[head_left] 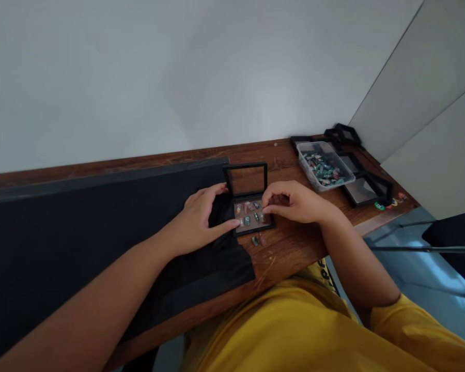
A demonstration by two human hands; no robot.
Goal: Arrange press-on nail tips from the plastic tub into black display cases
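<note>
A black-framed case (249, 166) stands open on the table, its lid raised at the back. Several small coloured pieces, among them a teal one (247, 220), lie on its clear base. My left hand (197, 219) is at the case's left side, fingers apart, the thumb at the near left corner. Over the right part of the base, my right hand (290, 202) has thumb and forefinger pinched together; whatever is between them is too small to make out. In front of the case, a green piece (254, 241) and a pink piece (262, 238) lie on the wood.
A clear plastic tub (311, 176) of small coloured pieces stands at the right, with several black frames (362, 190) around it. Small coloured items (380, 205) lie near the table's right end. A black sheet (81, 227) covers the left of the wooden table (294, 243), against a wall.
</note>
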